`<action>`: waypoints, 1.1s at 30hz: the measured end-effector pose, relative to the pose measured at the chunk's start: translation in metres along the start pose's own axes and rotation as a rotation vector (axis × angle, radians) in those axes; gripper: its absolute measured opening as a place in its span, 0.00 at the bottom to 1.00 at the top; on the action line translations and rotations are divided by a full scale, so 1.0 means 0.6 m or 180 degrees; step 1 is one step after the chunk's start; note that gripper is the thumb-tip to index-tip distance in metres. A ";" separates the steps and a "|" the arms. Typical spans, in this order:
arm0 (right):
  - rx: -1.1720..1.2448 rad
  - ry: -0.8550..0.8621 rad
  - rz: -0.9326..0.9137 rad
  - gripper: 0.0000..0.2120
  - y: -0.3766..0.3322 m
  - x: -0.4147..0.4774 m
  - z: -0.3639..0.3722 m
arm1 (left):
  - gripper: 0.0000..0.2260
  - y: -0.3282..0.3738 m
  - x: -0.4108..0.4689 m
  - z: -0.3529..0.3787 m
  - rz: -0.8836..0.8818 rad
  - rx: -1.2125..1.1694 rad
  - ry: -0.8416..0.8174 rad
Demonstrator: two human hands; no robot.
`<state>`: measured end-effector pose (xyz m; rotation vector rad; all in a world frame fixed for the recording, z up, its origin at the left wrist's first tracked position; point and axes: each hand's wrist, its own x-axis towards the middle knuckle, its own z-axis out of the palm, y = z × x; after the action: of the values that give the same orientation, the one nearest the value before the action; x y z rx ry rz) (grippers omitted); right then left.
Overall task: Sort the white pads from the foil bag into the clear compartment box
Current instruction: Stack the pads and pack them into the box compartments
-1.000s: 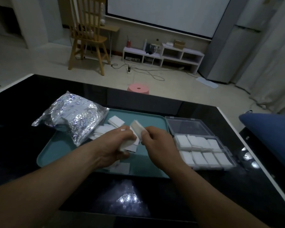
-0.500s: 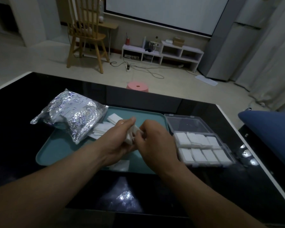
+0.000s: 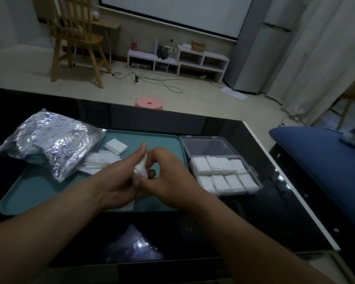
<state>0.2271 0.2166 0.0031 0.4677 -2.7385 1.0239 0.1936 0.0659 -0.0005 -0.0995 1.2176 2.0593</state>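
Observation:
Over the middle of the teal tray [image 3: 39, 191], my left hand [image 3: 121, 177] and my right hand [image 3: 168, 173] meet around a small stack of white pads [image 3: 141, 168], both holding it between fingers and thumb. The crumpled foil bag [image 3: 51, 140] lies on the tray's left end. Loose white pads [image 3: 103, 158] lie beside the bag's mouth, and another lies partly under my left wrist. The clear compartment box [image 3: 223, 173] stands to the right of the tray, lid open toward the back, its compartments filled with white pads.
The tray and box rest on a glossy black table [image 3: 244, 218] with a white right edge. A blue cushion [image 3: 320, 160] lies past that edge. A pink stool [image 3: 149, 102], a wooden chair and a low white shelf stand on the floor beyond.
My hands came together: the pad the right hand held apart a second ago is now pressed into the stack between both hands. The view shifted slightly.

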 end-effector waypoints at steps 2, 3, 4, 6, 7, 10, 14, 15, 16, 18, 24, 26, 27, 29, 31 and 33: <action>0.0087 -0.0065 0.0095 0.22 0.000 -0.004 -0.005 | 0.23 -0.006 0.007 0.010 0.0010 0.0036 -0.0105; 0.0114 -0.0083 0.0111 0.22 0.001 -0.006 -0.007 | 0.25 -0.009 0.007 0.018 0.0009 0.0029 -0.0179; 0.0109 -0.0093 0.0101 0.22 0.005 -0.011 -0.012 | 0.25 -0.013 0.011 0.027 0.0035 0.0028 -0.0232; 0.0102 -0.0099 0.0050 0.22 0.014 -0.022 -0.020 | 0.26 -0.020 0.017 0.040 0.0012 0.0071 -0.0236; 0.0120 -0.0086 0.0036 0.23 0.017 -0.027 -0.024 | 0.27 -0.022 0.020 0.042 -0.0006 0.0070 -0.0211; 0.0156 0.0014 0.0086 0.23 0.026 -0.038 -0.036 | 0.27 -0.031 0.028 0.061 -0.0043 0.0072 -0.0170; -0.0008 0.0023 0.0103 0.22 0.036 -0.049 -0.056 | 0.24 -0.043 0.041 0.090 -0.0020 -0.0021 -0.0129; -0.0030 0.0017 0.0123 0.22 0.040 -0.053 -0.060 | 0.24 -0.046 0.045 0.096 -0.0050 -0.0034 -0.0114; -0.0044 0.0014 0.0147 0.22 0.042 -0.056 -0.062 | 0.24 -0.048 0.046 0.102 -0.0060 -0.0034 -0.0122; -0.0063 0.0011 0.0193 0.21 0.047 -0.060 -0.065 | 0.24 -0.052 0.051 0.109 -0.0074 0.0005 -0.0099; -0.0066 -0.0131 0.0292 0.22 0.054 -0.066 -0.077 | 0.25 -0.059 0.057 0.113 -0.0085 0.0054 -0.0024; -0.0080 -0.0208 0.0285 0.22 0.054 -0.067 -0.083 | 0.24 -0.058 0.058 0.113 -0.0050 0.0058 -0.0021; -0.0103 -0.0227 0.0289 0.22 0.056 -0.066 -0.085 | 0.24 -0.058 0.061 0.112 -0.0052 0.0062 -0.0014; -0.0128 -0.0167 0.0313 0.20 0.060 -0.064 -0.085 | 0.27 -0.057 0.066 0.115 -0.0069 0.0035 -0.0004; -0.0228 0.0012 0.0341 0.18 0.069 -0.063 -0.084 | 0.32 -0.054 0.077 0.118 -0.0110 -0.0089 0.0061; -0.0231 0.0178 0.0453 0.16 0.080 -0.061 -0.085 | 0.27 -0.046 0.085 0.128 -0.0114 -0.0227 0.0132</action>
<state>0.2475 0.2930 0.0022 0.2322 -2.7806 0.9493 0.1952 0.1623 0.0005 -0.1971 1.1591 2.0792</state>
